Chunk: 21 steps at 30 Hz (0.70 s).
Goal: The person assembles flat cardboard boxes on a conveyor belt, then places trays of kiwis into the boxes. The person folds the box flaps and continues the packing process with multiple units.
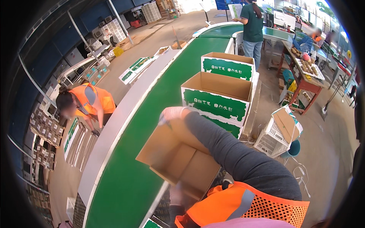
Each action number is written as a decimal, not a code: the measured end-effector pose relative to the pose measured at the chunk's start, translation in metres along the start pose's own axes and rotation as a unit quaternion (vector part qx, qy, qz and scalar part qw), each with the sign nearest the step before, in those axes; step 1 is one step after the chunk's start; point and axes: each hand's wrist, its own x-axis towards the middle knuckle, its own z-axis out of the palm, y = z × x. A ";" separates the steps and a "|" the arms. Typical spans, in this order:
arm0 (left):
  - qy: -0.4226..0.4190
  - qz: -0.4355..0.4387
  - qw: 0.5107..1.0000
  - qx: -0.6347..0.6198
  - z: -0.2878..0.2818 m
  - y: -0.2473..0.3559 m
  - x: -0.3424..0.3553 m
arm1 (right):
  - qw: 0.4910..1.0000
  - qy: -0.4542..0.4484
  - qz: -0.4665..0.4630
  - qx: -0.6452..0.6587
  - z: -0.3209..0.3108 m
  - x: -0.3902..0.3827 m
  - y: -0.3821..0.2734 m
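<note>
An open cardboard box (182,155) is tilted in front of me over the near edge of the green conveyor belt (125,167), its plain brown inside facing me. My right hand (172,114), in a pale glove, is closed over the box's far upper edge, the grey-sleeved arm reaching across. Low beside the box's near side is my left hand (176,195), blurred and partly hidden, so its fingers cannot be made out. Just beyond, an open white-and-green carton (216,97) sits on top of another, with a further open carton (228,68) behind it.
Left of the belt, a person in an orange vest (99,100) bends over stacked flat cartons (81,146). Another person in a green shirt (253,22) stands at the belt's far end. To the right are a white plastic crate (268,140), a teal bucket (292,149) and a table with fruit (310,68).
</note>
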 end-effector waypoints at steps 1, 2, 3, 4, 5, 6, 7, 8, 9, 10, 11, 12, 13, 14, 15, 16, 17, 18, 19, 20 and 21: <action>0.000 -0.004 1.000 0.000 0.000 0.003 0.000 | 1.000 -0.001 0.009 -0.005 0.000 -0.002 -0.003; 0.001 -0.009 1.000 -0.001 0.001 0.004 -0.001 | 1.000 -0.002 0.017 -0.011 0.001 -0.002 -0.004; 0.005 0.006 1.000 0.000 0.001 0.001 -0.001 | 1.000 -0.005 0.004 -0.015 0.000 -0.001 -0.002; 0.010 0.021 1.000 0.000 0.002 -0.004 0.002 | 1.000 -0.010 -0.010 -0.020 -0.001 0.002 0.004; 0.017 0.035 0.999 0.001 0.003 -0.009 0.003 | 0.999 -0.016 -0.025 -0.024 -0.004 0.005 0.008; 0.011 0.028 0.999 0.037 0.003 -0.011 0.001 | 0.995 -0.005 -0.049 -0.087 -0.003 0.010 0.009; 0.007 0.018 0.997 0.074 0.002 -0.009 -0.001 | 0.989 -0.004 -0.080 -0.124 -0.004 0.016 0.015; 0.008 0.001 0.994 0.110 -0.001 -0.008 -0.004 | 0.981 0.001 -0.108 -0.160 -0.006 0.021 0.021; -0.014 -0.008 0.990 0.140 -0.002 -0.021 0.001 | 0.989 -0.017 -0.065 -0.134 -0.002 0.016 0.010; -0.044 -0.010 0.984 0.171 -0.002 -0.013 0.006 | 0.985 -0.014 -0.118 -0.125 -0.010 0.013 0.021; -0.026 -0.013 0.991 0.130 0.004 -0.004 0.002 | 0.974 0.007 -0.112 -0.197 -0.023 0.027 0.057; -0.009 0.063 0.989 0.134 0.008 -0.045 0.014 | 0.978 -0.030 -0.106 -0.175 -0.013 0.017 0.028; -0.048 0.043 0.981 0.183 0.004 -0.025 0.011 | 0.980 -0.024 -0.100 -0.170 -0.012 0.005 0.015; -0.087 0.027 0.967 0.238 -0.002 -0.001 0.006 | 0.984 -0.028 -0.100 -0.147 -0.013 0.005 0.016; -0.068 -0.039 0.978 0.192 0.004 -0.010 0.011 | 0.987 -0.026 -0.097 -0.127 -0.016 0.008 0.019; -0.023 -0.021 0.988 0.152 0.009 -0.015 0.013 | 0.990 -0.021 -0.085 -0.106 -0.020 0.012 0.027; -0.047 -0.084 0.982 0.164 0.004 0.009 0.009 | 0.990 -0.010 -0.095 -0.103 -0.021 0.016 0.037; -0.058 -0.030 0.974 0.215 0.010 -0.034 0.022 | 0.998 -0.036 -0.032 -0.040 -0.013 0.020 0.025; -0.051 -0.045 0.982 0.178 0.008 -0.020 0.015 | 0.998 -0.044 -0.033 -0.004 -0.016 0.020 0.031; -0.044 -0.059 0.987 0.142 0.005 -0.005 0.010 | 0.998 -0.050 -0.032 0.033 -0.016 0.021 0.036; -0.041 -0.066 0.987 0.138 0.005 -0.004 0.009 | 0.998 -0.052 -0.030 0.024 -0.016 0.022 0.035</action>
